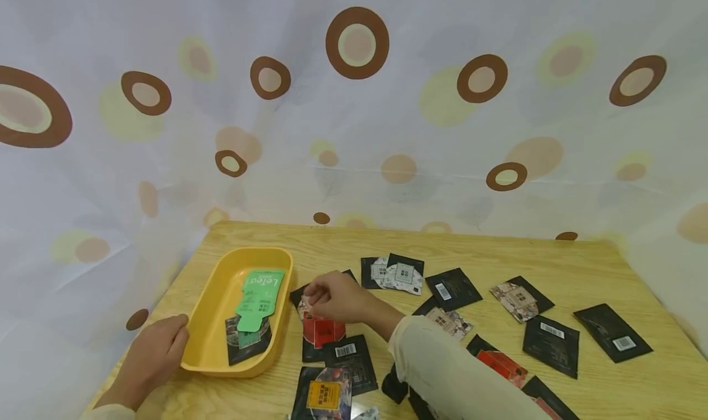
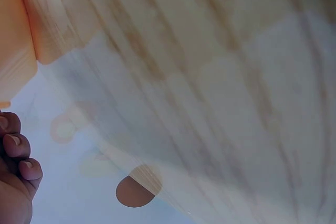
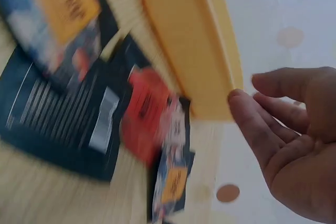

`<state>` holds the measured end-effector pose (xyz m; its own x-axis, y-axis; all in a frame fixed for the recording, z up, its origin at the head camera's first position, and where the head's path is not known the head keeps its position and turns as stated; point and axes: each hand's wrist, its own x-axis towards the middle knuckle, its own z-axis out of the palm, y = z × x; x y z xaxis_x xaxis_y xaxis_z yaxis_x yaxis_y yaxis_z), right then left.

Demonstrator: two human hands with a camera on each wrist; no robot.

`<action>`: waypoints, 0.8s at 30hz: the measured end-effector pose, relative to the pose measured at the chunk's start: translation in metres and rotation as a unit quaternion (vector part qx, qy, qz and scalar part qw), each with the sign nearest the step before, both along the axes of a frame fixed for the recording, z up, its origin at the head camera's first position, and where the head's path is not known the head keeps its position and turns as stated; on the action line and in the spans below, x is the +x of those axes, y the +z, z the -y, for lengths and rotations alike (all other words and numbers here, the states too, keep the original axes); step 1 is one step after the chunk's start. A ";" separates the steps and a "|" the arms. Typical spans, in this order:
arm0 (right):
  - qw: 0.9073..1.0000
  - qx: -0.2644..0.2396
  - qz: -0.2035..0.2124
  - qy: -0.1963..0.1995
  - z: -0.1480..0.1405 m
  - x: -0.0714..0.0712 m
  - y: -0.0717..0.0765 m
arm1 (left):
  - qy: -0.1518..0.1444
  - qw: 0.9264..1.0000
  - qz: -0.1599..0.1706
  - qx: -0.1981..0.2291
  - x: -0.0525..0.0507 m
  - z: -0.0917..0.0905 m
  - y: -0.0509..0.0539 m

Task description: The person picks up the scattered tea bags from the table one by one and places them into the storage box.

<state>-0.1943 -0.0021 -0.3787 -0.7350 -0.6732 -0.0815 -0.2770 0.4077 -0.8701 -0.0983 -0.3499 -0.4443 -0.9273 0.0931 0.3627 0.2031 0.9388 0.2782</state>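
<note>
My left hand (image 1: 152, 355) grips the near left rim of a yellow plastic basin (image 1: 216, 303); in the left wrist view its fingertips (image 2: 18, 145) are curled beside the basin's wall. Inside the basin lie a green paper cutout (image 1: 261, 297) lettered "Lelea" and a black sachet (image 1: 235, 344) partly under it. My right hand (image 1: 340, 297) hovers over sachets just right of the basin. The right wrist view shows a gap between its thumb and fingers (image 3: 252, 124), with nothing held. Under it are a red-labelled sachet (image 1: 323, 334) and others, partly hidden by the hand.
A black sachet with a barcode (image 1: 351, 361) and an orange-labelled one (image 1: 323, 395) lie near the front. Several more black sachets (image 1: 453, 288) are scattered across the wooden table (image 1: 332, 241) to the right, some under my right forearm. A patterned cloth (image 1: 354, 131) hangs behind.
</note>
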 end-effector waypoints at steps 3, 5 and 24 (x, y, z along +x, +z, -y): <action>0.993 0.080 -0.079 0.024 -0.022 0.001 -0.002 | -0.003 1.000 -0.010 -0.005 -0.002 0.000 0.002; 0.987 0.121 -0.105 0.021 -0.034 0.004 -0.004 | -0.005 1.000 -0.015 -0.006 -0.002 0.000 0.003; 0.903 0.399 -0.104 -0.123 -0.030 0.041 -0.036 | -0.002 1.000 0.009 -0.009 -0.002 -0.001 0.004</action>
